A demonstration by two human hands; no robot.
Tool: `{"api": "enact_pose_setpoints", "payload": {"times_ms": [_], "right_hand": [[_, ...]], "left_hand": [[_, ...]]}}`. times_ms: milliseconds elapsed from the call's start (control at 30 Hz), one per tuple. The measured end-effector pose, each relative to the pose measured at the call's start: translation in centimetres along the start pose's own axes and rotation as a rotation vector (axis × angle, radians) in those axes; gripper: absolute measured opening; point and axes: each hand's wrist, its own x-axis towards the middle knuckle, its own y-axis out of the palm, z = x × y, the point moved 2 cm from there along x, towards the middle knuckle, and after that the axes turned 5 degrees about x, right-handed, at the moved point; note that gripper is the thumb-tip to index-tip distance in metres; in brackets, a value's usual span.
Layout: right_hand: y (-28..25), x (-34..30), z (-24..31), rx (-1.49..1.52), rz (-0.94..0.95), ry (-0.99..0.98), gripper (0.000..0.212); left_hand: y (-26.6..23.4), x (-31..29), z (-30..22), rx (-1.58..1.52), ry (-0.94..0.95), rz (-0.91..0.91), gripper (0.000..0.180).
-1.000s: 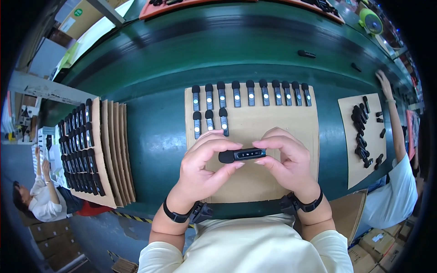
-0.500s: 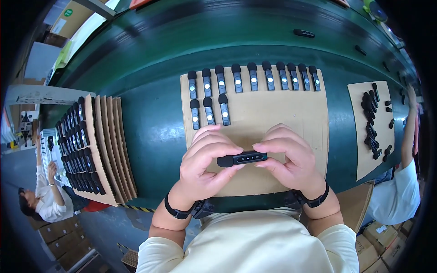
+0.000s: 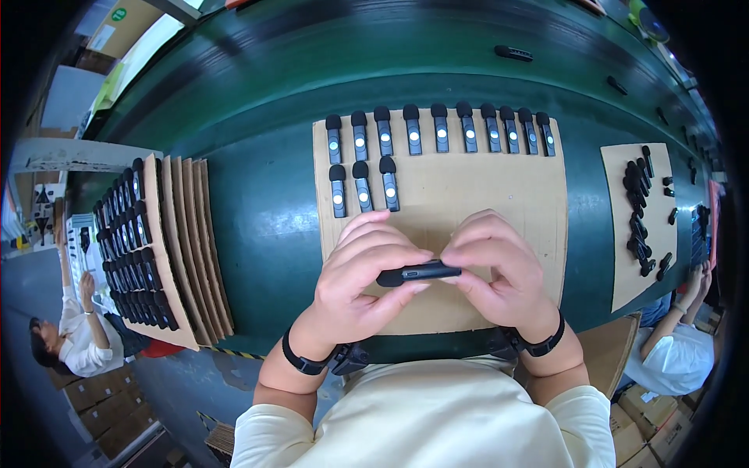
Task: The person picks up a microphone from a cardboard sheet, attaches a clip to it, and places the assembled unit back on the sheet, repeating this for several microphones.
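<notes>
Green bench [image 3: 261,203] carried a cardboard sheet [image 3: 488,207] close to its near edge, so a bumping forearm could have pushed the sheet askew. The left hand [image 3: 355,273] had a raised finger near the sheet's second row of microphones [image 3: 391,187] and might have knocked one. Left hand and right hand [image 3: 499,265] pinched opposite ends of a black microphone [image 3: 425,271] above the sheet's near half; a fingertip hold that light could have let it slip. Toward the right rim, the bench blurred. Both hands covered the sheet's middle; fingertips masked the pinched microphone's ends, and its underside was hidden.
</notes>
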Motion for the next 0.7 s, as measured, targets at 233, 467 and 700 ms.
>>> {"api": "enact_pose_setpoints", "payload": {"times_ms": [233,467,700], "right_hand": [[0.2,0.1,-0.1,0.042,0.017,-0.004,0.025],[0.3,1.0,0.6,-0.081,0.058,-0.007,0.026],[0.2,2.3,-2.1,-0.487,0.073,0.035,0.032]], "left_hand": [[0.5,0.2,0.2,0.015,0.014,-0.009,0.031],[0.5,0.2,0.3,0.236,-0.056,-0.005,0.029],[1.3,-0.6,0.8,0.613,-0.022,0.107,0.027]]}}
